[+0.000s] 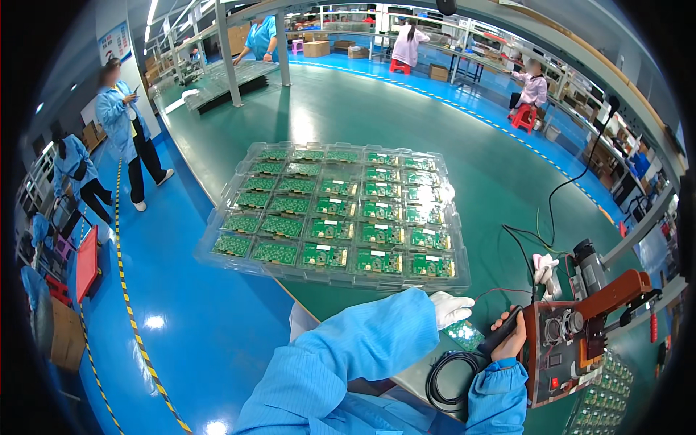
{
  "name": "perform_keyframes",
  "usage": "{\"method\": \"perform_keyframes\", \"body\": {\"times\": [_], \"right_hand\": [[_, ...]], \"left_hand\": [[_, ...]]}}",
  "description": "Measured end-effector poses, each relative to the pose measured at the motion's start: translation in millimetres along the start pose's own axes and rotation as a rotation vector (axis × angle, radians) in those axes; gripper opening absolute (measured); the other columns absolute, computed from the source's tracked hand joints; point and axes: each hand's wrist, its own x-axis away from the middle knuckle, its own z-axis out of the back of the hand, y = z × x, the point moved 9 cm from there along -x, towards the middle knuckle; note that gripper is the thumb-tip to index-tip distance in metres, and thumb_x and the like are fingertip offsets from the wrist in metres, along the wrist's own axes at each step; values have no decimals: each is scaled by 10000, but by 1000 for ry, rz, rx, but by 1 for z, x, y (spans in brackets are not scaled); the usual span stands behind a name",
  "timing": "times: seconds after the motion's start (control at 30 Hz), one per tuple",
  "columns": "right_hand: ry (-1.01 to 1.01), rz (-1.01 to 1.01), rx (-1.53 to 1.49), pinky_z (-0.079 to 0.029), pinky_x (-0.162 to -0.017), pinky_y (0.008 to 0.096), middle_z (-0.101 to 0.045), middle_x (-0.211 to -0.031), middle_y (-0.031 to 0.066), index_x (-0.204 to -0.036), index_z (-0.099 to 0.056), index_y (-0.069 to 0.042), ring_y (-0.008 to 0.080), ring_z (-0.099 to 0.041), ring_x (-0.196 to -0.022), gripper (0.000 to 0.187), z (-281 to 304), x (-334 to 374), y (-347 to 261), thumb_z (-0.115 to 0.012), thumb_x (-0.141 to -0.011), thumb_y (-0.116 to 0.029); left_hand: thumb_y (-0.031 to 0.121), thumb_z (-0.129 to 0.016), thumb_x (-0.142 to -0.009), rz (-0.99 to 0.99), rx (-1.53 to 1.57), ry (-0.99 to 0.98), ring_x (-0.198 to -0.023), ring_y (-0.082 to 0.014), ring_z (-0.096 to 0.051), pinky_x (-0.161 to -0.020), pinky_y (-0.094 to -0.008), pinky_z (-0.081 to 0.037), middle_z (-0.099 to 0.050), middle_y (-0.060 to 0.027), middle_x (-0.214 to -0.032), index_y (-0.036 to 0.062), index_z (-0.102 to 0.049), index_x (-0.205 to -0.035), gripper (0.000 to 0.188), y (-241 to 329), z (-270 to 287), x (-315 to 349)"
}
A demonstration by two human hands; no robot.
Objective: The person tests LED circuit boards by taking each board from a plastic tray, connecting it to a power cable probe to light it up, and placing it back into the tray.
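My left hand (pixel 453 310), in a white glove, is at the front of the green table, above and beside a green circuit board (pixel 464 336). Its fingers look closed together, and what they hold, if anything, is hidden. A thin red wire (pixel 500 290) runs from beside its fingertips toward the device on the right. My bare right hand (pixel 513 339) is wrapped round a black handheld tool (pixel 500 332), just right of the board. A coiled black cable (pixel 448 380) lies between my sleeves.
A clear plastic tray (pixel 333 277) full of green boards lies ahead. At right stand a brown bench device (pixel 540 355) with a lever, a motor (pixel 591 264), a crumpled white glove (pixel 544 268) and another board tray (pixel 602 399). Stacked trays (pixel 228 83) sit far left; people work beyond.
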Motion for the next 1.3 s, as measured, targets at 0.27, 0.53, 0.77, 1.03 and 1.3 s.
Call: {"method": "perform_keyframes", "body": {"times": [0.27,0.53,0.77,1.03,1.3], "right_hand": [[-36,-27,57,-425,-527,288,-561,-716,61,-1010,-521,-37,153,-505,-572,304,6,4,4,-489,-888,-313],[-38,-62,-7,-412,-509,304,-561,-704,95,-1019,-493,-8,175,-505,-543,326,-2,1,9,-516,-870,-296],[-50,-18,43,-443,-532,321,-584,-740,130,-1030,-477,22,196,-543,-571,325,1,-5,-2,-497,-883,-267],[-60,-46,39,-437,-509,315,-580,-713,130,-1015,-485,34,191,-531,-538,335,-4,-3,10,-521,-862,-262],[-55,-28,48,-415,-512,265,-568,-738,56,-1043,-513,-42,136,-505,-568,330,11,2,3,-495,-886,-331]], "left_hand": [[298,-454,-887,27,27,-11,-866,-371,-575,-762,-434,-431,-617,-200,-884,-1,-522,-1125,388,4,-2,4],[266,-510,-838,98,105,1,-767,-327,-624,-686,-388,-486,-632,-194,-827,7,-556,-1092,366,-1,5,2],[209,-489,-837,11,74,-44,-812,-332,-617,-712,-379,-477,-627,-200,-874,-20,-540,-1097,350,-5,-3,-9],[196,-539,-829,176,147,-58,-793,-286,-638,-716,-349,-490,-637,-193,-874,-32,-557,-1094,350,0,8,2],[244,-507,-844,-63,42,35,-741,-376,-583,-657,-434,-452,-600,-209,-782,-4,-526,-1090,349,5,-8,-4]]}}
